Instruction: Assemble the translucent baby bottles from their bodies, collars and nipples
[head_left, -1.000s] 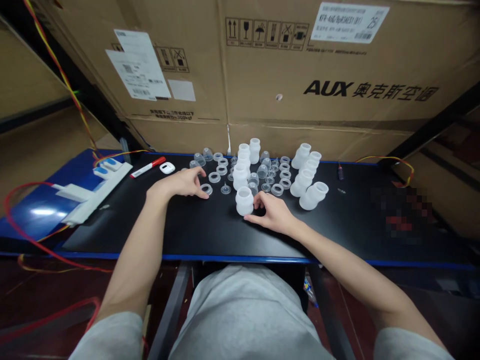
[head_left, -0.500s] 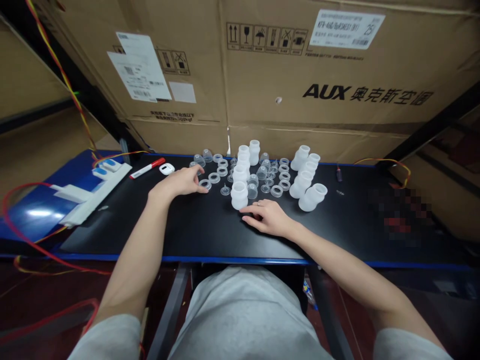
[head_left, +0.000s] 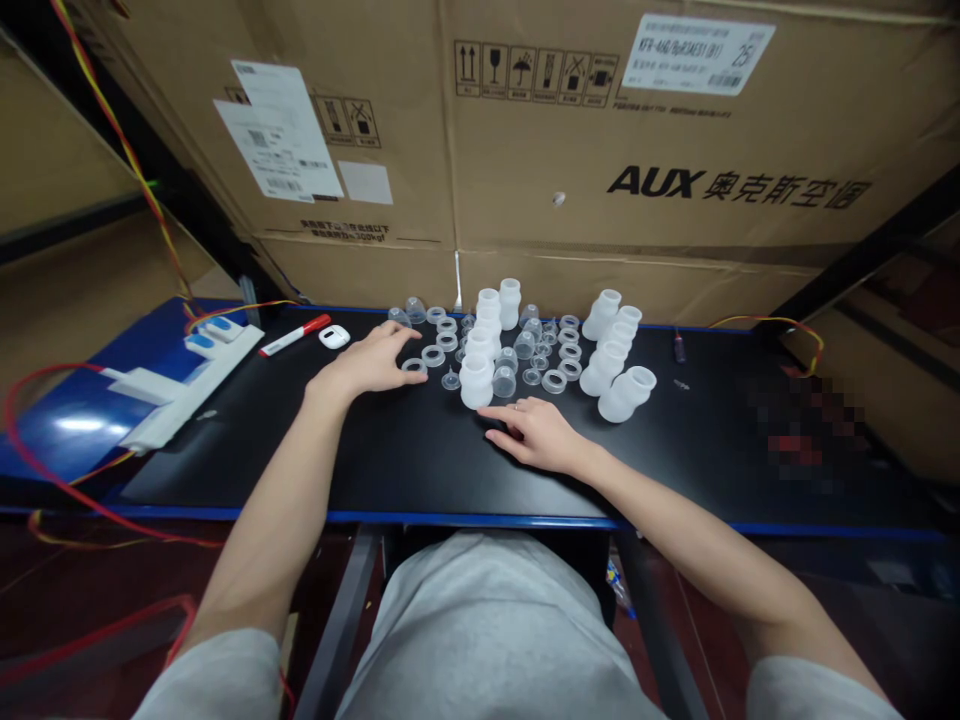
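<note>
My left hand (head_left: 376, 358) hovers over the left end of the small parts, fingers spread, thumb by a clear ring (head_left: 414, 367). Several clear rings stand in a slanted row there, with clear domed caps (head_left: 415, 309) behind. A clear nipple-shaped piece (head_left: 451, 379) sits just right of that hand. My right hand (head_left: 536, 430) rests on the table with its index fingertip at the base of the nearest white bottle (head_left: 476, 383), thumb apart from the fingers. That bottle heads a row of upright white bottles. More rings and domes lie right of the row, then further white bottles (head_left: 626, 394).
A large cardboard box (head_left: 525, 210) stands behind the black table (head_left: 420, 470). To the left are a red-and-white marker (head_left: 295, 336), a small white device (head_left: 334, 337) and a power strip (head_left: 191, 390) with cables. A small screwdriver (head_left: 679, 347) lies to the right.
My left hand has shifted slightly right, over the domes and rings, and opened wider. The nearest white bottle has moved slightly back, with my right index finger at its base.
</note>
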